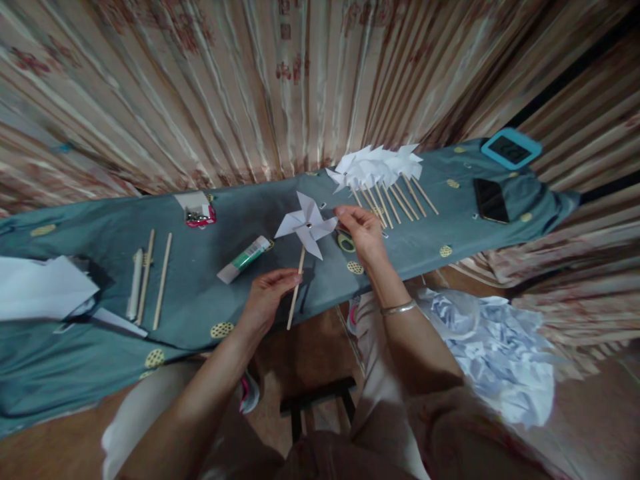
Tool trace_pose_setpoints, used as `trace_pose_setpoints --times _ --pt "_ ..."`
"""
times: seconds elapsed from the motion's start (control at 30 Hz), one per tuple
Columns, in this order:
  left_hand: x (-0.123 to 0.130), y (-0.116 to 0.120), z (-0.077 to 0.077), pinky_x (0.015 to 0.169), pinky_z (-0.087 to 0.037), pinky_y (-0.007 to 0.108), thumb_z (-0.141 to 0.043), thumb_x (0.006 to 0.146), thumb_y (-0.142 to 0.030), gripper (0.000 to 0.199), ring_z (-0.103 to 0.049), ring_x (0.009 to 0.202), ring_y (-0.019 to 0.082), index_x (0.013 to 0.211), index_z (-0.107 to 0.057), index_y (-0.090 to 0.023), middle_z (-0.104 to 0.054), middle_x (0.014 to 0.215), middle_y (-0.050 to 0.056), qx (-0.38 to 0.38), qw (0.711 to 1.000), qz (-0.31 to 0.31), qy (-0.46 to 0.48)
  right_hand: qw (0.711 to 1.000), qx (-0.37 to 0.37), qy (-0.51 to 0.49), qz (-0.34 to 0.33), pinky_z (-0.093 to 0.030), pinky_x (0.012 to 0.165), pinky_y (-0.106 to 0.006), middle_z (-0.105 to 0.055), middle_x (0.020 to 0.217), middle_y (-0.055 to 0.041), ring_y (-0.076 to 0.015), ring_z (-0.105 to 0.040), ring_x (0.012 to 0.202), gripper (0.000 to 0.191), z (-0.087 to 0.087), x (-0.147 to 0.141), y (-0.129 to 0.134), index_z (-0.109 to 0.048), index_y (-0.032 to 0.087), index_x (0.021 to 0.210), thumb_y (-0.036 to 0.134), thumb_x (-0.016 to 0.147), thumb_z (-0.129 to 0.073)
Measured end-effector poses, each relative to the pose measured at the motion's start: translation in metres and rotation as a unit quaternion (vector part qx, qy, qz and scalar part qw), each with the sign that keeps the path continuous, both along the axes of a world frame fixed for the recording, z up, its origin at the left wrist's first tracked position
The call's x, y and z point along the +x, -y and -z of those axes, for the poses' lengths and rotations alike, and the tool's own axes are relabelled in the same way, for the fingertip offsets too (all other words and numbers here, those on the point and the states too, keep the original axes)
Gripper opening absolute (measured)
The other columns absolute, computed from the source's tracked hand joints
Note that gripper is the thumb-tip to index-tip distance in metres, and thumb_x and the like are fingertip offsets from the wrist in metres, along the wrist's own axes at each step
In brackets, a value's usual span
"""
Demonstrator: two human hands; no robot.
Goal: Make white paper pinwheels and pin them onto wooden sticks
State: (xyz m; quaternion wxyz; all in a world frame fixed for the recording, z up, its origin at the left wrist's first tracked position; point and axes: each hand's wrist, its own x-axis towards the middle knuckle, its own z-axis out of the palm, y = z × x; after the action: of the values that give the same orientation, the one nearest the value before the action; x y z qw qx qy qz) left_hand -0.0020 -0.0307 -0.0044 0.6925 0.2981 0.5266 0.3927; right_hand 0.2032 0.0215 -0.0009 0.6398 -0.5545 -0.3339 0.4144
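Observation:
A white paper pinwheel [309,225] on a thin wooden stick stands out above the table's front half. My left hand [274,292] pinches the stick below the paper blades. At the tip of the right-hand blade, my right hand [361,230] has its thumb and forefinger closed on the paper. A green and white glue stick [243,259] lies to the left of the pinwheel. Partly behind my right hand is a roll of tape [345,243]. Several finished pinwheels [377,168] lie overlapped at the back, their sticks toward me.
Two loose sticks [162,281] and a white rolled piece [134,285] lie left, near white paper [45,288]. A red box of small metal parts [200,214] sits behind. A phone [491,200] and blue-framed clock [511,149] are right. Crumpled paper [500,360] fills a bag below.

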Motion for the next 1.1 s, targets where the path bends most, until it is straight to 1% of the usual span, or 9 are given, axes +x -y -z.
trace_pose_setpoints --times 0.1,0.2,0.3,0.43,0.53,0.7,0.9,1.1 --pt "0.001 0.001 0.000 0.075 -0.047 0.027 -0.095 0.035 -0.039 0.043 -0.063 0.067 0.014 0.066 -0.076 -0.016 -0.074 0.069 0.004 0.009 1.000 0.008 -0.005 1.000 -0.024 0.005 -0.011 -0.051 0.070 -0.028 -0.071 0.071 0.0011 -0.0139 -0.061 0.070 0.034 0.003 0.000 -0.001 -0.073 0.023 0.070 0.050 0.055 -0.087" --pt "0.001 0.000 0.001 0.075 -0.047 0.028 -0.095 0.036 -0.038 0.041 -0.063 0.067 0.014 0.065 -0.076 -0.017 -0.073 0.068 0.004 0.015 1.000 0.004 -0.002 0.999 -0.040 0.008 -0.012 -0.047 0.062 -0.026 -0.066 0.063 0.0017 -0.0125 -0.056 0.063 0.035 0.005 0.001 -0.002 -0.071 0.022 0.066 0.051 0.054 -0.087" --pt "-0.001 -0.001 0.001 0.072 -0.047 0.027 -0.094 0.037 -0.035 0.038 -0.062 0.065 0.013 0.065 -0.076 -0.017 -0.073 0.067 0.003 0.017 1.000 -0.003 -0.003 0.999 -0.042 0.014 -0.030 -0.042 0.055 -0.025 -0.061 0.056 0.0029 -0.0097 -0.050 0.055 0.038 0.005 0.000 -0.001 -0.068 0.021 0.060 0.054 0.055 -0.085" --pt "-0.002 -0.002 0.001 0.068 -0.046 0.026 -0.093 0.038 -0.034 0.037 -0.061 0.063 0.012 0.066 -0.077 -0.016 -0.073 0.067 0.003 0.019 1.000 -0.010 -0.004 0.998 -0.038 -0.007 -0.041 -0.038 0.051 -0.023 -0.058 0.052 0.0031 -0.0072 -0.047 0.051 0.042 0.002 -0.004 0.001 -0.063 0.020 0.051 0.056 0.050 -0.087" --pt "-0.002 -0.003 -0.001 0.067 -0.045 0.025 -0.094 0.036 -0.032 0.038 -0.060 0.062 0.011 0.066 -0.077 -0.016 -0.073 0.066 0.003 0.014 1.000 -0.018 -0.003 0.997 -0.053 -0.017 -0.048 -0.037 0.049 -0.022 -0.058 0.052 0.0027 -0.0070 -0.046 0.051 0.043 0.002 -0.005 0.002 -0.062 0.020 0.049 0.055 0.049 -0.087" --pt "-0.003 -0.005 -0.004 0.068 -0.045 0.025 -0.094 0.036 -0.032 0.038 -0.060 0.063 0.012 0.065 -0.076 -0.016 -0.073 0.066 0.003 0.019 1.000 -0.024 -0.003 0.995 -0.078 -0.003 -0.065 -0.038 0.050 -0.023 -0.061 0.055 0.0013 -0.0083 -0.049 0.052 0.041 0.003 -0.006 0.002 -0.063 0.020 0.051 0.055 0.051 -0.086" --pt "-0.005 -0.007 -0.002 0.069 -0.046 0.025 -0.095 0.037 -0.033 0.039 -0.061 0.064 0.012 0.066 -0.076 -0.015 -0.072 0.068 0.003 0.018 0.999 -0.028 0.006 0.993 -0.075 -0.004 -0.086 -0.037 0.050 -0.024 -0.059 0.054 0.0018 -0.0076 -0.046 0.050 0.041 0.002 -0.009 0.005 -0.062 0.020 0.049 0.055 0.052 -0.084" --pt "-0.005 -0.008 -0.002 0.070 -0.046 0.027 -0.094 0.038 -0.036 0.042 -0.060 0.064 0.012 0.069 -0.075 -0.015 -0.071 0.068 0.002 0.026 0.999 -0.028 -0.001 0.991 -0.094 -0.006 -0.098 -0.036 0.051 -0.025 -0.061 0.054 0.0014 -0.0090 -0.047 0.052 0.036 0.003 -0.012 0.008 -0.064 0.021 0.051 0.052 0.052 -0.083"
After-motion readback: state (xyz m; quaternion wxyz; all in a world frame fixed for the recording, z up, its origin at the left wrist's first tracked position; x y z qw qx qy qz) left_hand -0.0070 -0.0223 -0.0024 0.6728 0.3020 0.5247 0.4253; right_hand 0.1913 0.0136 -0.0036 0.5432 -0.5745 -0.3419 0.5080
